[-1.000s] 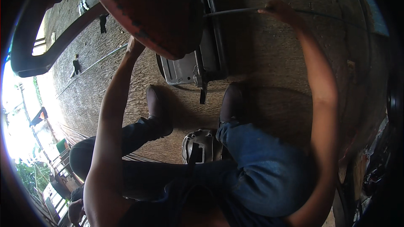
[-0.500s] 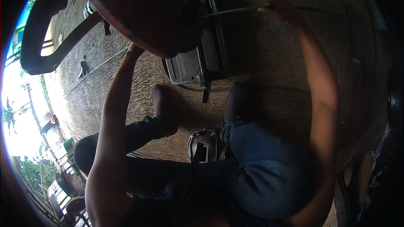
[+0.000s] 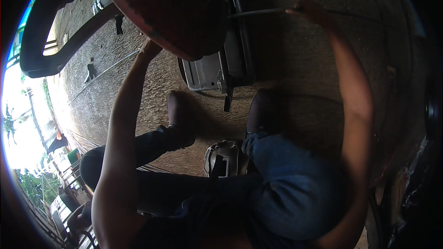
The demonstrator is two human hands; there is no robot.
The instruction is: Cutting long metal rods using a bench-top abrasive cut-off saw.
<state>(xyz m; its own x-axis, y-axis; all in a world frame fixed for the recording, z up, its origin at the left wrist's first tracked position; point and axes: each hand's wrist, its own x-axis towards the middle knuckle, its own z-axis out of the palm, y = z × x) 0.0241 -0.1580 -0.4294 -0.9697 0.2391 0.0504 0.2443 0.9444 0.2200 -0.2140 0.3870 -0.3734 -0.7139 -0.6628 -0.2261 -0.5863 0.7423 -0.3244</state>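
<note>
A chop saw with a worn red blade guard (image 3: 152,9) and a black loop handle (image 3: 34,60) stands in front of me. Its dark metal base (image 3: 196,76) rests on the ground and carries a threaded clamp screw (image 3: 222,67). At the right, my right hand (image 3: 314,13) is closed around a thin metal rod (image 3: 263,12) that runs under the guard. My left hand (image 3: 150,50) is at the guard's lower left edge, its fingers partly hidden there. A thin rod (image 3: 104,71) stretches from it toward the left; whether both lengths are one rod is hidden by the guard.
My shoes (image 3: 177,115) are on the rough ground just before the saw base. Between my legs lies a grey metal housing (image 3: 226,159). A small dark piece (image 3: 89,71) lies by the left rod. Machinery and greenery stand in bright light at far left.
The guard and handle have shifted slightly to the right and up in the picture. My left hand has moved a little up and right, while my right hand stays on the rod.
</note>
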